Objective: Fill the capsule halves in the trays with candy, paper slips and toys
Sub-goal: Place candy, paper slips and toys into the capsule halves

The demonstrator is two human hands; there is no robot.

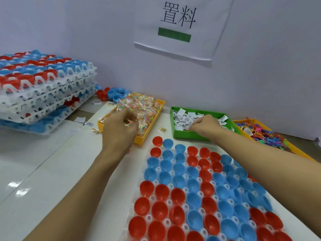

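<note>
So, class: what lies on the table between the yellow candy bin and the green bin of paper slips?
In the head view, one stray wrapped candy lies on the white table between the yellow candy bin and the green bin; otherwise that stretch is bare.

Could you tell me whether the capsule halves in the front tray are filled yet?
Empty: the capsule halves in the front tray show only bare red and blue insides.

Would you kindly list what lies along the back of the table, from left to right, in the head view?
Stacked trays → loose capsule halves → yellow candy bin → green paper-slip bin → yellow toy bin.
</note>
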